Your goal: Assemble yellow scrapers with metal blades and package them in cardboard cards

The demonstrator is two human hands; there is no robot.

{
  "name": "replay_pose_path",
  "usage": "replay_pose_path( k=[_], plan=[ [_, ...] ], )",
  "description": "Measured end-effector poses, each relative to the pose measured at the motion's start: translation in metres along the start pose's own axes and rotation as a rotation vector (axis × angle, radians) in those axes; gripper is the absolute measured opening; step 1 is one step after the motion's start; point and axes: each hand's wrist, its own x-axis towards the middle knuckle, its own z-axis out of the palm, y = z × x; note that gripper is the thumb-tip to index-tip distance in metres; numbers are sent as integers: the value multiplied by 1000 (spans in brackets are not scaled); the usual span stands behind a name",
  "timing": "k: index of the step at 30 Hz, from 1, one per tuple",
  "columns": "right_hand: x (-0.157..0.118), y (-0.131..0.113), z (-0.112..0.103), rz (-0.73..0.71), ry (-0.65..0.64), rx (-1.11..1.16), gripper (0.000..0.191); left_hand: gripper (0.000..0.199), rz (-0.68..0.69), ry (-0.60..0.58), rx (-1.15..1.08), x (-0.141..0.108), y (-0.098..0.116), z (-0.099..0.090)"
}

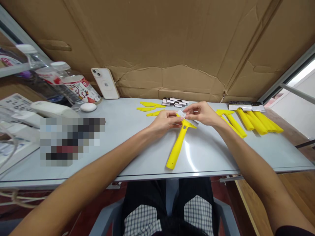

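A scraper with a yellow handle lies over the middle of the table, its handle end toward me. Across its head sits a metal plate, partly covered by my fingers. My left hand grips the left side of the scraper head between thumb and fingers. On the plate's upper face, my right hand pinches with thumb and fingertips. Just beyond both hands is a small stack of metal blade plates. Several flat yellow plastic pieces lie left of that stack.
Yellow scrapers with metal heads and bare yellow handles lie at the right. Along the left are a phone, plastic bottles, a white mouse and a blurred patch. A cardboard wall closes off the back.
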Motion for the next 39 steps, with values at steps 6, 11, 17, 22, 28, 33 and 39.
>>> replay_pose_path(
  k=[6,11,17,22,28,33,39],
  plan=[
    [1,5,1,-5,0,-21,27,30,6,1,-4,0,1,-1],
    [2,8,5,-6,-3,-27,27,24,-21,68,-23,1,-1,3],
    [2,14,18,14,20,-33,26,14,-27,227,-51,5,-8,8],
    [2,11,6,180,-21,91,33,12,89,321,-99,9,-4,1],
    [0,1,-4,295,-88,287,36,17,150,394,-187,14,-4,-1],
    [3,5,6,341,43,313,27,17,139,369,-184,17,-11,-5],
    [5,10,7,292,112,229,22,12,-21,331,-175,15,-5,-8]
  ],
)
